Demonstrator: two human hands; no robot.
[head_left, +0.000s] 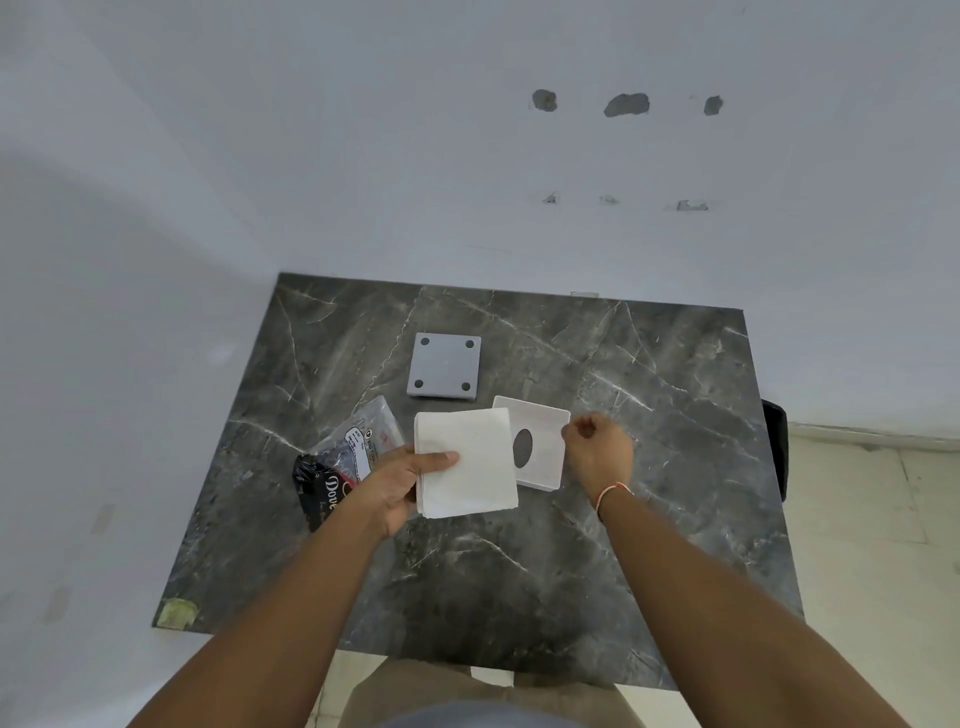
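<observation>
My left hand (402, 486) grips a square stack of white paper napkins (467, 462) by its left edge, thumb on top, just above the dark marble table (649, 395). Behind the stack's right side lies a white box lid (543, 447) with an oval hole. My right hand (597, 449) hovers at the lid's right edge with curled fingers, and I cannot tell whether it touches the lid. A grey square base (444, 366) with round pads at its corners lies farther back.
A clear-and-black plastic wrapper (343, 457) lies left of the napkins, partly under my left wrist. White walls close the table on the left and at the back. A dark object (775, 447) sits by the table's right edge, with tiled floor beyond.
</observation>
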